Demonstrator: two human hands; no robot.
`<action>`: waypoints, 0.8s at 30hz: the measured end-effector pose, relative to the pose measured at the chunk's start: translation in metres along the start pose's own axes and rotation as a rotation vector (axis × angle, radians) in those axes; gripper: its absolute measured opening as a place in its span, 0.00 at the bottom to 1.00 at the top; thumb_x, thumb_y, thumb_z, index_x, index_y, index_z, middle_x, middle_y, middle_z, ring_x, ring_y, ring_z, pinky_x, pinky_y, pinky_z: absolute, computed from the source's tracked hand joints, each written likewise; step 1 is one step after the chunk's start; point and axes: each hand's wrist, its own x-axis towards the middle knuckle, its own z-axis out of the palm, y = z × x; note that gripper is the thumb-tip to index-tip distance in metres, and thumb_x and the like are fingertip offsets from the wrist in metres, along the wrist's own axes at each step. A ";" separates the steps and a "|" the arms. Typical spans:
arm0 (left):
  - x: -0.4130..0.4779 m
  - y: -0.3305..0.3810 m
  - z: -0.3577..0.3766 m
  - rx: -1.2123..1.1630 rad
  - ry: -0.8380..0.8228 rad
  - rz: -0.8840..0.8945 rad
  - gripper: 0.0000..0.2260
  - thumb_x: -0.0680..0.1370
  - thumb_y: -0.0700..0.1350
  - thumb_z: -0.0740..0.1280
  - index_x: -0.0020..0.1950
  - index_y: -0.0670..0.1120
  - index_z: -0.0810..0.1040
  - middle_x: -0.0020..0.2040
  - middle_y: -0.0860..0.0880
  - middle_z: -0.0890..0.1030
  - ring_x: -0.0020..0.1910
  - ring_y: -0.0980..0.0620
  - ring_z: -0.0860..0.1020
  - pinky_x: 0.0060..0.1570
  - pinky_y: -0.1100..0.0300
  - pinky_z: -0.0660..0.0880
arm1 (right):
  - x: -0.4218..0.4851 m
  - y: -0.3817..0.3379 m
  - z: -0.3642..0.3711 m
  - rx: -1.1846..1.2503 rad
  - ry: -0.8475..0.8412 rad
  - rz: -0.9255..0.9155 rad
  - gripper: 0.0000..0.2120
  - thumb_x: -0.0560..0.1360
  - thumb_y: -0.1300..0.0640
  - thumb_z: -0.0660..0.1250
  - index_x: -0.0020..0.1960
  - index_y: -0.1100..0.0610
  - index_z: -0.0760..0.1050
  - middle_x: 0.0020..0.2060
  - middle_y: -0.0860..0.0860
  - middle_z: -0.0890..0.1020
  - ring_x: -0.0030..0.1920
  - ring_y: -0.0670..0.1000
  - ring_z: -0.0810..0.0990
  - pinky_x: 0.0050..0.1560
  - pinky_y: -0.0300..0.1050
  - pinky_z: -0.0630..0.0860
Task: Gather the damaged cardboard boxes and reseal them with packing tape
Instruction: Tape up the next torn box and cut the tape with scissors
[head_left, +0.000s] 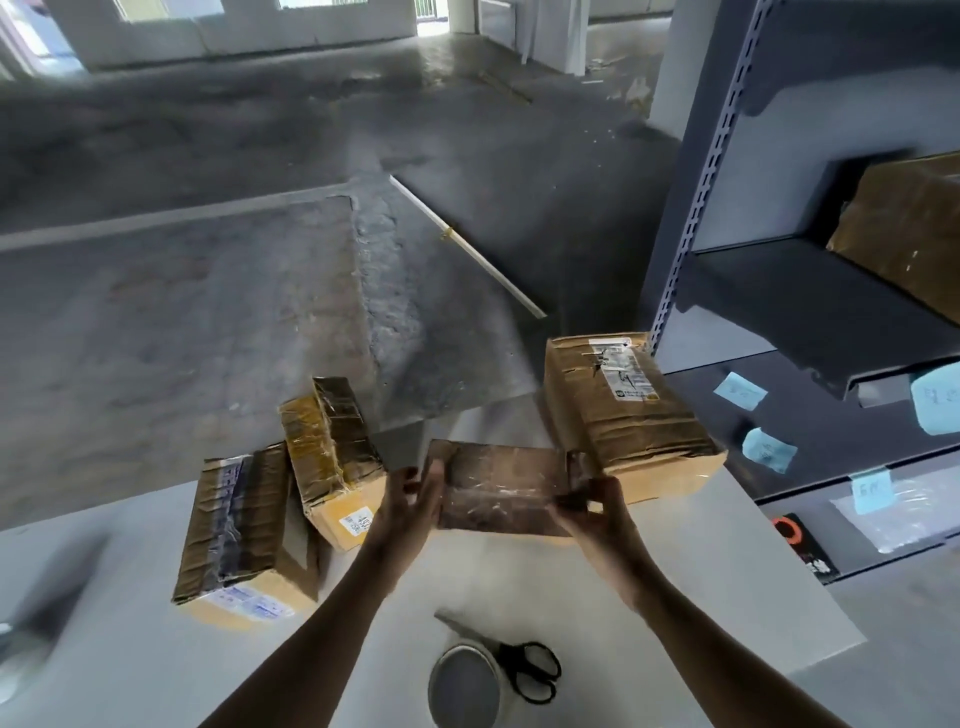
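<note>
Holding small box (501, 486): left hand (410, 499) flat-fingered against one end, right hand (592, 512) pinching other. Best set flat beside tape roll (462, 686) first.

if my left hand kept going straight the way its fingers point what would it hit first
Probably nothing: the left hand, flat against the small box, points away past the table edge toward bare floor. The taped box sits just left of that line; depth is unclear.
</note>
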 end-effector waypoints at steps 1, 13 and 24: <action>-0.001 0.002 0.002 -0.055 0.014 -0.044 0.35 0.72 0.73 0.60 0.70 0.51 0.67 0.64 0.49 0.76 0.59 0.52 0.77 0.50 0.57 0.78 | 0.004 0.003 -0.001 0.004 -0.026 -0.007 0.24 0.71 0.57 0.77 0.59 0.55 0.66 0.51 0.53 0.80 0.52 0.54 0.82 0.42 0.40 0.79; -0.005 -0.012 0.006 -0.048 0.168 -0.150 0.07 0.82 0.49 0.64 0.58 0.49 0.71 0.56 0.50 0.79 0.57 0.47 0.77 0.51 0.52 0.75 | 0.010 0.006 0.004 0.036 -0.116 -0.111 0.40 0.67 0.33 0.72 0.72 0.43 0.58 0.64 0.40 0.72 0.59 0.41 0.79 0.48 0.41 0.82; -0.004 -0.015 -0.001 0.030 0.043 -0.149 0.16 0.83 0.44 0.63 0.71 0.52 0.70 0.62 0.53 0.80 0.57 0.51 0.77 0.41 0.68 0.73 | 0.006 0.001 0.009 0.111 -0.072 -0.059 0.17 0.80 0.65 0.65 0.62 0.52 0.63 0.56 0.44 0.78 0.55 0.42 0.81 0.41 0.38 0.81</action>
